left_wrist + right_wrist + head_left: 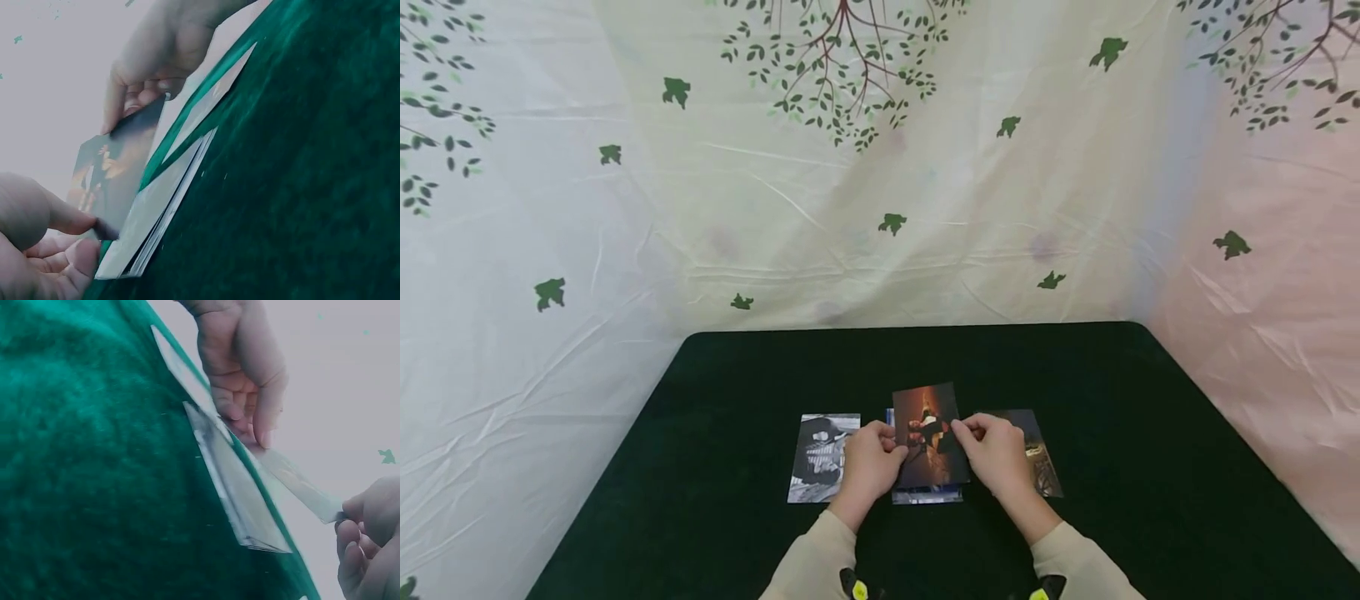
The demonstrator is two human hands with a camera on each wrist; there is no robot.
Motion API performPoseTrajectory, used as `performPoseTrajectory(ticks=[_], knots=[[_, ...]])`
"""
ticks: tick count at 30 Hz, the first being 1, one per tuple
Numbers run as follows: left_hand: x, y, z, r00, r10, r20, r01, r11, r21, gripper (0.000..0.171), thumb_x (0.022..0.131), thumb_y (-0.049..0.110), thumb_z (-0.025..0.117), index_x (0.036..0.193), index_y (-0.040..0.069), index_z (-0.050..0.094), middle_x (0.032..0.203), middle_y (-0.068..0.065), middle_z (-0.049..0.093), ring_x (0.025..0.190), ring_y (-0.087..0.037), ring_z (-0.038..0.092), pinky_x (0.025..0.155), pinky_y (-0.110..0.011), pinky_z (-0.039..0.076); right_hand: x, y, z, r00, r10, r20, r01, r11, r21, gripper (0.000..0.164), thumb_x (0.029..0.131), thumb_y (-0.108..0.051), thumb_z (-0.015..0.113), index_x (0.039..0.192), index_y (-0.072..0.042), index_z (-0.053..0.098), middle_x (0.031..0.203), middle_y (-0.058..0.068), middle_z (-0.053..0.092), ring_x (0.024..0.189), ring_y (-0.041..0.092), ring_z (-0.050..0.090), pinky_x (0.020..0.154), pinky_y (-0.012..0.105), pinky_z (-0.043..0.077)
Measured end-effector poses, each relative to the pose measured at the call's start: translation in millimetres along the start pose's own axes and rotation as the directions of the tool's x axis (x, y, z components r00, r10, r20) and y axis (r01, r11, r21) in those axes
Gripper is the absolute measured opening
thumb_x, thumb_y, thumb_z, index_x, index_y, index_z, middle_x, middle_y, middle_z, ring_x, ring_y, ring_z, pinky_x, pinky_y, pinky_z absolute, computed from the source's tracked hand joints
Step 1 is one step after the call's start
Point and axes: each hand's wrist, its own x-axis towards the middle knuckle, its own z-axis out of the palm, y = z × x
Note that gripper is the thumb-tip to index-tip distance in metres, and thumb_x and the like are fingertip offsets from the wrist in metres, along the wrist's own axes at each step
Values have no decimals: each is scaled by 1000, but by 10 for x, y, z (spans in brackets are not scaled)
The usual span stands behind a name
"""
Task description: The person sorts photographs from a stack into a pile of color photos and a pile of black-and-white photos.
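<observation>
Both hands pinch one photo print (928,437), dark orange-brown with a figure in the middle, by its opposite side edges. On its left edge are the thumb and fingers of my left hand (871,465); my right hand (997,457) grips the right edge. The print is raised and tilted over a small stack of prints (927,497), whose blue-white lower edge shows beneath it. In the left wrist view the stack (159,215) has several layers, with a gap between it and the held print (112,172).
A black-and-white print (818,458) lies left of the stack, partly behind the left hand. To the right, another dark print with a golden patch (1042,462) is partly covered by the right hand. Dark green cloth covers the table (715,433); a leaf-patterned curtain (820,250) hangs behind.
</observation>
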Motion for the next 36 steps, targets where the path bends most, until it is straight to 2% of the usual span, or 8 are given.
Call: performPoseTrajectory(ticks=[4, 7, 12, 16, 23, 28, 33, 36], knots=[[8, 84, 69, 997, 22, -76, -28, 997, -74, 9, 82, 7, 73, 87, 3, 68, 68, 2, 61, 61, -9, 55, 56, -27, 46, 11, 4, -94, 996, 43, -82, -41, 999, 27, 17, 89, -32, 69, 86, -16, 75, 73, -3, 66, 65, 13, 56, 59, 29, 44], [4, 186, 169, 993, -10, -120, -16, 976, -219, 5, 81, 7, 73, 84, 5, 70, 66, 3, 64, 54, -6, 57, 51, -25, 48, 1, 56, -207, 983, 83, -163, -70, 994, 83, 21, 86, -37, 71, 90, -17, 77, 78, -2, 70, 69, 13, 59, 60, 28, 47], [-46, 393, 390, 989, -141, -39, 103, 858, -503, 4, 81, 8, 74, 83, 6, 71, 65, 1, 65, 49, -9, 59, 48, -25, 51, -18, 253, -442, 967, 121, -223, -92, 986, 138, 25, 84, -41, 73, 92, -17, 78, 85, -1, 73, 72, 11, 63, 58, 21, 49], [-91, 561, 572, 987, -163, 14, 143, 820, -555, 4, 82, 8, 74, 85, 6, 73, 66, 0, 65, 51, -11, 60, 50, -25, 52, -27, 465, -600, 967, 128, -221, -112, 990, 84, 29, 85, -42, 70, 95, -16, 78, 89, 1, 73, 73, 6, 64, 58, 17, 48], [-111, 724, 809, 985, -169, 35, 164, 848, -505, 3, 83, 5, 74, 85, 5, 75, 62, 4, 63, 49, -10, 59, 49, -23, 51, -27, 753, -796, 979, 73, -190, -79, 997, -22, 28, 87, -41, 69, 95, -14, 77, 88, 4, 74, 68, 3, 62, 54, 18, 45], [-82, 718, 902, 990, -136, 43, 141, 883, -448, 4, 83, 4, 73, 86, 4, 75, 61, 5, 64, 48, -8, 59, 49, -22, 50, -1, 840, -892, 994, 36, -101, -42, 997, -64, 31, 90, -40, 66, 101, -13, 76, 95, 8, 73, 77, 12, 66, 57, 19, 46], [-71, 668, 960, 996, -81, 25, 84, 948, -308, 2, 81, 4, 73, 80, 4, 75, 55, 7, 61, 43, -2, 55, 47, -20, 46, -7, 913, -896, 996, 84, 10, -83, 993, -86, 37, 90, -43, 64, 106, -12, 75, 100, 10, 72, 76, 15, 63, 56, 23, 44], [-70, 656, 973, 997, -72, 15, 73, 968, -242, 5, 80, 4, 74, 75, 5, 74, 52, 8, 58, 40, 0, 52, 46, -20, 45, -15, 943, -882, 986, 150, 76, -145, 987, -62, 40, 89, -45, 65, 108, -11, 74, 103, 11, 72, 73, 14, 60, 54, 26, 44]])
